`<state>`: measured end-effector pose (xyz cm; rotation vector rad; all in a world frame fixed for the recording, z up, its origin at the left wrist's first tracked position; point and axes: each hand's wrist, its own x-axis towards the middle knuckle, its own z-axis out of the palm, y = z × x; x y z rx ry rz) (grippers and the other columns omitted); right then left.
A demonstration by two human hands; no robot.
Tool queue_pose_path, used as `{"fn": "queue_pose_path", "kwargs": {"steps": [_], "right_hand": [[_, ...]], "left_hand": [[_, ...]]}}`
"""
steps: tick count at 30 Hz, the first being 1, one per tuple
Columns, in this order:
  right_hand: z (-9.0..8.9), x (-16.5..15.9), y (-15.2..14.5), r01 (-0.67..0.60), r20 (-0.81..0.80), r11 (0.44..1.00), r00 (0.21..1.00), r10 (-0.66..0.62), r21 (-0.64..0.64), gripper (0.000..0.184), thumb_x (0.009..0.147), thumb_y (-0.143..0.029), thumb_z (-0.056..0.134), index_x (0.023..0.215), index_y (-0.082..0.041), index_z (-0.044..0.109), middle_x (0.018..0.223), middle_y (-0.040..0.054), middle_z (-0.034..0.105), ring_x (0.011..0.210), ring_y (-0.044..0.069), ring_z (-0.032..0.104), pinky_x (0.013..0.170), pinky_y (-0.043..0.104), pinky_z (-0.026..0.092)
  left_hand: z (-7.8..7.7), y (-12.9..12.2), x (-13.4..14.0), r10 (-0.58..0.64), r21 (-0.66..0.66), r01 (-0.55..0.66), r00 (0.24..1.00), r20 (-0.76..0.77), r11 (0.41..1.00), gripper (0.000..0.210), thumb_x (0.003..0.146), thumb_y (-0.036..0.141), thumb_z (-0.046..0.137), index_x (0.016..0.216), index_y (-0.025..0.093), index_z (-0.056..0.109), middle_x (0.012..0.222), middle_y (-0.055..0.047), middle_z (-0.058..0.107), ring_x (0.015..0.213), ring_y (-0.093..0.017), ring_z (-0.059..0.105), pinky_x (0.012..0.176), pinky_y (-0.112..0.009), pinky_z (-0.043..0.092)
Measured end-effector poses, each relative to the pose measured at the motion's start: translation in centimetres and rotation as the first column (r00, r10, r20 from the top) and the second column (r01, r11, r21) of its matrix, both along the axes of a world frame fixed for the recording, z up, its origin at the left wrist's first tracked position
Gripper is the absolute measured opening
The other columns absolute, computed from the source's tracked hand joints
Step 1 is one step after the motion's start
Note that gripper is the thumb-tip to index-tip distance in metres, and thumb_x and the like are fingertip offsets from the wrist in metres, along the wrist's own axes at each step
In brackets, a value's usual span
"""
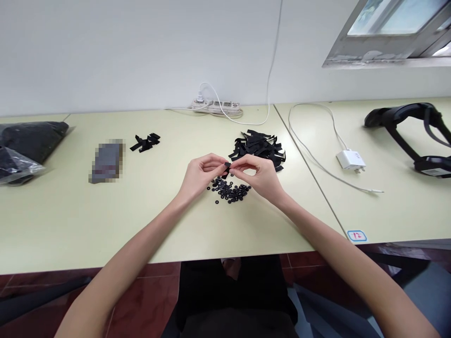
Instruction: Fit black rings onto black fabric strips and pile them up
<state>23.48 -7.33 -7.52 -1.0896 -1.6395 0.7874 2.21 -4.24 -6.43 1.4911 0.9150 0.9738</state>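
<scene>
Between the fingertips of my left hand and my right hand is a short black fabric strip. Both hands pinch it, thumbs and index fingers nearly meeting. Just below them on the table lies a loose heap of small black rings, round with holes in the middle. Whether one of these rings is on the strip is hidden by my fingers. Behind my right hand spreads a tangled pile of black fabric strips. A smaller group of black strips lies farther to the left.
On the pale table are a blurred-out flat object and a black bag in clear plastic at left. A power strip sits by the wall. To the right are a white charger with its cable and a black headset.
</scene>
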Motion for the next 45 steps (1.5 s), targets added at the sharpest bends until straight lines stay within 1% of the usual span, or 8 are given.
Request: {"fn": "queue_pose_path", "kwargs": {"steps": [11,18,21,25,30,38,41,45], "right_hand": [[0.3,-0.2,-0.1,0.016,-0.047,0.999,0.999,-0.014,0.045,0.003,0.095,-0.028,0.078,0.093,-0.027,0.08,0.097,0.0033,0.076,0.089,0.02,0.072,0.084,0.04,0.066],[0.1,-0.3,0.1,0.016,-0.085,0.998,0.996,-0.022,-0.068,0.016,0.095,-0.04,0.08,0.103,-0.027,0.075,0.1,0.0036,0.076,0.095,0.021,0.073,0.085,0.039,0.064],[0.1,-0.3,0.1,0.011,-0.061,0.999,0.998,-0.013,-0.035,0.013,0.097,-0.04,0.077,0.1,-0.027,0.077,0.1,0.0036,0.076,0.093,0.021,0.073,0.084,0.039,0.064],[0.1,-0.2,0.0,0.046,-0.033,0.998,0.998,-0.045,0.039,0.01,0.099,-0.038,0.075,0.098,-0.028,0.077,0.099,0.0033,0.076,0.09,0.02,0.072,0.084,0.039,0.064],[0.1,-0.2,0.1,0.033,-0.036,0.999,0.999,-0.033,0.002,0.018,0.098,-0.045,0.078,0.096,-0.028,0.077,0.097,0.0033,0.076,0.088,0.021,0.073,0.084,0.041,0.065],[0.0,-0.1,0.3,0.007,-0.066,0.999,0.998,-0.01,-0.046,0.011,0.098,-0.038,0.078,0.101,-0.028,0.081,0.101,0.0035,0.079,0.093,0.022,0.074,0.086,0.04,0.063],[-0.8,0.6,1.1,-0.004,0.008,0.996,1.0,0.004,-0.089,0.018,0.099,-0.041,0.076,0.11,-0.028,0.082,0.106,0.0052,0.08,0.098,0.023,0.074,0.088,0.041,0.062],[-2.2,1.5,2.0,-0.04,0.253,0.995,0.966,0.062,-0.091,0.014,0.099,-0.036,0.075,0.099,-0.025,0.084,0.104,0.007,0.076,0.089,0.022,0.071,0.085,0.041,0.06]], "left_hand": [[-0.4,0.2,0.0,-0.056,-0.066,0.058,0.998,0.036,0.996,0.032,0.091,0.05,0.087,0.106,0.022,0.079,0.113,-0.009,0.082,0.099,-0.024,0.082,0.1,-0.043,0.067],[-0.3,0.2,0.0,-0.069,-0.057,0.071,0.997,0.037,0.996,0.031,0.092,0.051,0.087,0.105,0.023,0.079,0.113,-0.009,0.083,0.097,-0.023,0.082,0.1,-0.042,0.067],[-0.2,0.1,0.0,-0.081,-0.047,0.082,0.996,0.032,0.996,0.031,0.093,0.051,0.086,0.105,0.023,0.08,0.116,-0.008,0.082,0.097,-0.022,0.081,0.101,-0.042,0.066],[-0.2,0.0,0.0,-0.088,-0.011,0.089,0.996,0.028,0.996,0.028,0.094,0.048,0.085,0.108,0.024,0.08,0.116,-0.007,0.081,0.097,-0.022,0.081,0.098,-0.04,0.066],[-0.1,0.0,-0.1,-0.077,0.062,0.078,0.997,-0.013,0.995,0.03,0.093,0.048,0.086,0.107,0.023,0.079,0.111,-0.009,0.082,0.092,-0.022,0.08,0.091,-0.039,0.066],[0.0,0.3,-0.3,-0.045,0.162,0.065,0.991,-0.124,0.985,0.022,0.099,0.047,0.078,0.102,0.024,0.077,0.105,-0.007,0.08,0.089,-0.02,0.075,0.084,-0.036,0.061],[-0.3,0.8,-0.4,0.021,0.204,0.009,0.989,-0.144,0.979,0.022,0.098,0.047,0.076,0.1,0.025,0.075,0.106,-0.007,0.077,0.098,-0.021,0.072,0.088,-0.035,0.059],[-0.7,1.5,-0.6,0.079,0.196,-0.052,0.988,-0.132,0.979,0.024,0.094,0.047,0.079,0.096,0.024,0.074,0.107,-0.006,0.074,0.103,-0.022,0.069,0.091,-0.035,0.057]]}}
